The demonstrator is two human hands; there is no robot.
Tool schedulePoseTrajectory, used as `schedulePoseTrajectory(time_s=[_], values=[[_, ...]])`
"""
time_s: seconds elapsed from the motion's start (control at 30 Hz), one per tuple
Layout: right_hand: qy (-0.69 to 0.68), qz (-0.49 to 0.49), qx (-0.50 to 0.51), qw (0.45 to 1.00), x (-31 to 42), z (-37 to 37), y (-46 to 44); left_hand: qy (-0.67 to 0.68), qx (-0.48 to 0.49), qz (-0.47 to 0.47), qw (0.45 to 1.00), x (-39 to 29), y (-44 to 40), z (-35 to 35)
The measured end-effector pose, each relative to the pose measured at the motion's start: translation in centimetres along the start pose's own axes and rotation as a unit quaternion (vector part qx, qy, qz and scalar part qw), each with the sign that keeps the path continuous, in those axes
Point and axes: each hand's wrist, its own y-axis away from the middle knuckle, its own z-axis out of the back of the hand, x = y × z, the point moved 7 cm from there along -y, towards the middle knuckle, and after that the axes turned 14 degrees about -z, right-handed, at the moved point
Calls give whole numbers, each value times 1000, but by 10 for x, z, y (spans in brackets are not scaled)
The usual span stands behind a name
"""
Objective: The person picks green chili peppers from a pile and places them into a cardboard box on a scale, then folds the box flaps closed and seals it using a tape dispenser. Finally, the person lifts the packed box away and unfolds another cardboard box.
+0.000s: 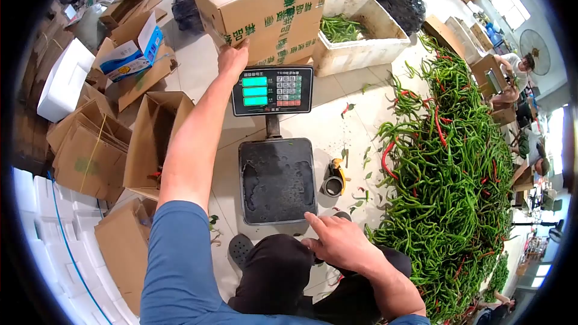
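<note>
My left hand (233,59) is stretched forward, its fingers against the lower left side of a closed cardboard box (265,15) with green printing and green tape. The box stands behind the scale display (273,91), whose three windows glow green. In front of the display lies the scale's black platform (278,180), with nothing on it. My right hand (337,239) is over my knee near the platform's lower right corner, its index finger pointing forward and nothing seen in it. A yellow tape dispenser (336,180) rests on the floor right of the platform.
A large heap of green and red chili peppers (445,180) covers the floor at the right. Behind the scale is a white foam box (361,54) with green peppers. Open cartons (153,138) and white foam boxes (60,229) stand at the left. Other people work at the far right.
</note>
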Motion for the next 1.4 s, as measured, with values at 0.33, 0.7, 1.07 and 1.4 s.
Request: schedulePoseTrajectory(time_s=[0.33,0.7,1.07,1.4], values=[[-15,-16,20,1000,8,-7,16,-34,9,25,999,18,-1,2],[-27,59,-78,995,50,-19,34,58,-88,-74,992,111,295,144],[-434,255,-308,807,83,55,88,-336,-70,85,935,197,618,387],[-232,280,-401,841,102,135,209,-283,-40,172,943,178,759,453]])
